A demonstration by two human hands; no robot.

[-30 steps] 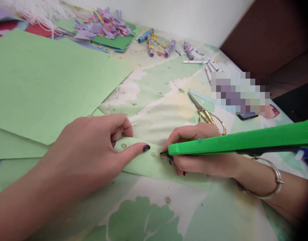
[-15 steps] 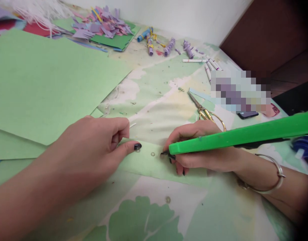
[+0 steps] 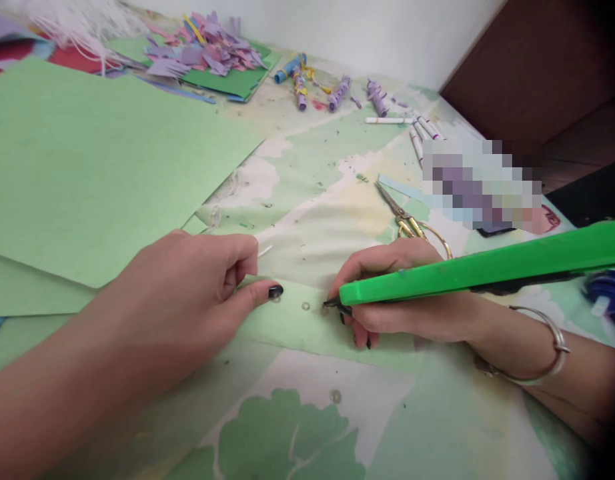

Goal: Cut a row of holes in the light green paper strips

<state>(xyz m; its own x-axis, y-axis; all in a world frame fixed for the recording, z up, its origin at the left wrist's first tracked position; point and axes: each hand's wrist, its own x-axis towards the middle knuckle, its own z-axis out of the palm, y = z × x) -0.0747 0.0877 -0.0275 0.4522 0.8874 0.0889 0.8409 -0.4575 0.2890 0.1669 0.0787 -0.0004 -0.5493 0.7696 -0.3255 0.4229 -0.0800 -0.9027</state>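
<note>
Couldn't see everything: a pixelated patch blotted out the right side, with part of a dark flat object poking out below. The blue thing by the right edge was too blurry to name, and the long, straight-sided bright green tool ran out of frame. It hid part of my right hand, whose grip was closed around its dark, narrow front end, right over the pale green paper strip. Couldn't tell if the tip touched.

My left hand had its grip pinched on the strip's near-left end, thumb on top, covering that end. A small round ring sat between thumb and tip.

The tabletop had a slightly wrinkled leaf-print surface, pale with green and yellow patches, against a plain white wall. Smooth light green paper sheets overlapped on the left, with ragged pink-and-lilac paper scraps heaped behind. Gold-handled metal scissors lay beyond my right hand, slim white markers farther back near frilly lilac paper rolls.
</note>
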